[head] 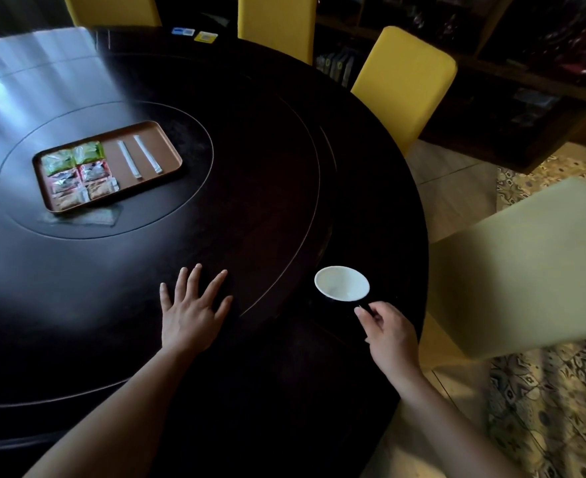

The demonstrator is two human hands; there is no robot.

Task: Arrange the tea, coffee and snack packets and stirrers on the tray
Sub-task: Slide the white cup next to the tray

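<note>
Left hand [191, 312] lies flat on the table [267, 167], fingers spread wide, holding nothing, just left of the cup [341, 282]. Right hand [388, 331] sits at the cup's near side, fingers curled, thumb and forefinger against its dark wall. Gripping or only touching, I can't tell. The tray [169, 158] lies well beyond the cup to the left, with packets [77, 174] in rows and two stirrers [128, 159] beside them.

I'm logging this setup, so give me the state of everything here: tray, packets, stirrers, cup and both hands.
Brown rectangular tray: flat on the dark round table, loaded.
Green, red and tan packets: flat, gridded on the tray's left half.
Two white wrapped stirrers: side by side, apart, on the tray's right half.
Dark cup with white inside: upright, looks empty.
Left hand: open, flat on the table.
Right hand: at the cup's near side, grip unclear.
</note>
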